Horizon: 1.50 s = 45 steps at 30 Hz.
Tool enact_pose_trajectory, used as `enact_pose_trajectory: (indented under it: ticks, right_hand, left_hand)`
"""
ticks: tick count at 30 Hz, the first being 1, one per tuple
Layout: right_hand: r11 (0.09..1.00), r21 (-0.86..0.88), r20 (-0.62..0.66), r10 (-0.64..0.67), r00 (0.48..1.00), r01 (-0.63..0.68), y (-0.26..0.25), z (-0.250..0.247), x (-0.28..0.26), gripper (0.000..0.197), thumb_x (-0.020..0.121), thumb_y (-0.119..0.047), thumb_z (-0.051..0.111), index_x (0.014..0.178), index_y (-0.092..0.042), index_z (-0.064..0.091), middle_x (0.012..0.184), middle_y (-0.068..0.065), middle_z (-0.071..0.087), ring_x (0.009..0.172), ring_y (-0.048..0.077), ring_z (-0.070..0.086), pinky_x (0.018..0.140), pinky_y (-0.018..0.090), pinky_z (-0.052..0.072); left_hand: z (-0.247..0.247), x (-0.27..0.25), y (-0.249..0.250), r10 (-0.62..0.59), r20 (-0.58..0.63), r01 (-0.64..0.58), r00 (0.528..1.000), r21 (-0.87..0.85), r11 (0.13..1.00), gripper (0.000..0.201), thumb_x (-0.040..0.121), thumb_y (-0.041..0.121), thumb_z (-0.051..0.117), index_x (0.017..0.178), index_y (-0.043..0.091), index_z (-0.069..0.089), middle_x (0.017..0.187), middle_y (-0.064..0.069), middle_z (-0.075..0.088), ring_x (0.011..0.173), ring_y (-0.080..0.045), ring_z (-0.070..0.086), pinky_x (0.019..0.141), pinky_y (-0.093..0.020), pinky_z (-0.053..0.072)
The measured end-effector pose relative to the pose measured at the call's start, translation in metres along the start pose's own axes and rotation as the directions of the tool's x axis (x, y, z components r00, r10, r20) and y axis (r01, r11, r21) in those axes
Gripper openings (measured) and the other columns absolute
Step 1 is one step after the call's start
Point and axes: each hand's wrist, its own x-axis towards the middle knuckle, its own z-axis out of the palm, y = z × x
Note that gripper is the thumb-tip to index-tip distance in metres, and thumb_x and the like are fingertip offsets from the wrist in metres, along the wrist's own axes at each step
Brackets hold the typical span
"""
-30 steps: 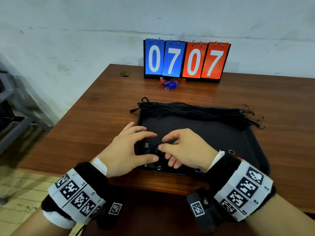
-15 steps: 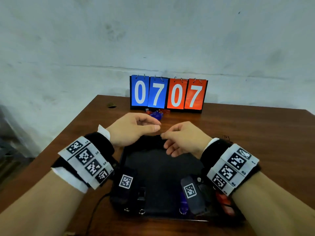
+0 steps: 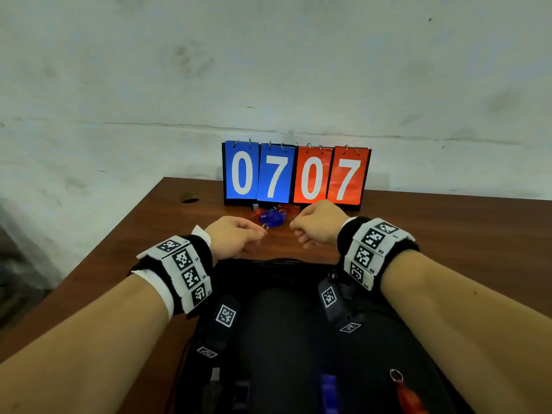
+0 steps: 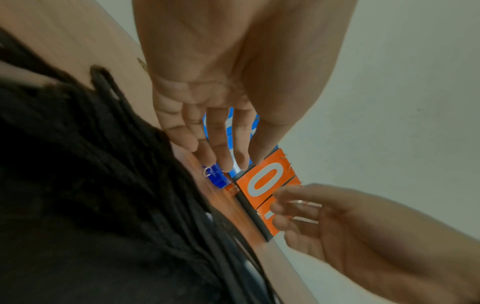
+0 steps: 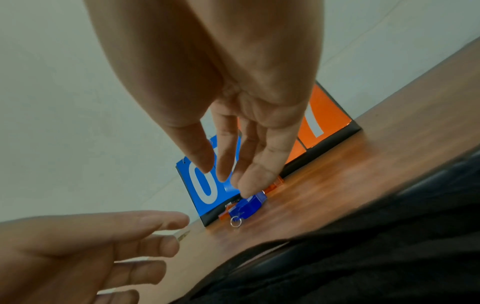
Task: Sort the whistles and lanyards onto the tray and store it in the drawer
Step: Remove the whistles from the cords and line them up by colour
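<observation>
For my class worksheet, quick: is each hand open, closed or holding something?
Left hand: open, holding nothing.
Right hand: open, fingertips near the blue whistle.

Left grip (image 3: 236, 238) and right grip (image 3: 319, 226) reach forward, loosely relaxed.

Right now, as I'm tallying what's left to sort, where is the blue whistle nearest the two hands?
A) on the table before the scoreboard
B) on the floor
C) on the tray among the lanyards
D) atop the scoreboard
A: the blue whistle lies on the wooden table right in front of the scoreboard, beyond the tray, between the left hand and right hand.
</observation>
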Motion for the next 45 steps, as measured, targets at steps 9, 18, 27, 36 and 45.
enact_pose_trajectory:
  ticks: [9,18,27,36,45]
  right_hand:
    - [0.804,-0.574,0.011,-0.182,0.983,0.155,-0.014,0.031,0.072,0.04,0.093,-0.016,0.062,0.132,-0.01,0.059,0.13,0.011,0.062,0.115,0.029,0.061,0.096,0.035,0.053]
    - [0.768,-0.634,-0.027,-0.143,0.989,0.093,-0.003,0.047,0.098,0.043,0.086,-0.022,0.074,0.123,-0.01,0.054,0.117,0.012,0.062,0.106,0.029,0.062,0.078,0.032,0.051]
    - [0.631,-0.761,-0.004,-0.236,0.972,0.15,-0.008,0.046,0.098,0.024,0.089,-0.025,0.069,0.097,-0.013,0.05,0.089,0.006,0.057,0.079,0.026,0.056,0.058,0.03,0.041]
    - [0.651,-0.737,0.05,-0.217,0.975,0.183,-0.012,0.051,0.087,0.039,0.091,-0.024,0.069,0.123,-0.012,0.052,0.108,0.009,0.059,0.088,0.025,0.055,0.07,0.033,0.045]
    - [0.986,0.022,0.017,-0.165,0.986,0.165,-0.011,0.02,0.018,0.02,0.094,-0.02,0.067,0.111,-0.011,0.062,0.086,0.007,0.07,0.065,0.017,0.065,0.053,0.021,0.054]
  left_hand:
    - [0.018,0.023,-0.029,-0.014,-0.04,0.015,0.999,0.038,0.999,0.01,0.091,0.024,0.07,0.099,0.023,0.077,0.098,0.006,0.073,0.093,-0.011,0.068,0.067,-0.016,0.047]
    - [0.023,0.03,-0.033,-0.026,0.023,0.025,0.999,0.029,0.999,0.009,0.088,0.026,0.074,0.095,0.022,0.078,0.101,0.001,0.076,0.098,-0.016,0.069,0.069,-0.014,0.05]
    - [0.021,0.028,-0.032,-0.031,0.064,0.032,0.997,-0.015,0.999,0.008,0.087,0.027,0.074,0.095,0.025,0.077,0.102,0.001,0.075,0.097,-0.015,0.069,0.067,-0.014,0.049]
    - [0.02,0.028,-0.032,-0.028,0.08,0.032,0.996,-0.046,0.998,0.013,0.083,0.028,0.079,0.095,0.026,0.078,0.102,0.001,0.075,0.095,-0.015,0.07,0.073,-0.018,0.051]
    - [0.003,0.01,-0.014,0.147,-0.076,-0.139,0.986,0.099,0.985,0.041,0.086,0.034,0.075,0.123,0.033,0.058,0.109,0.006,0.065,0.096,-0.013,0.065,0.069,-0.018,0.045]
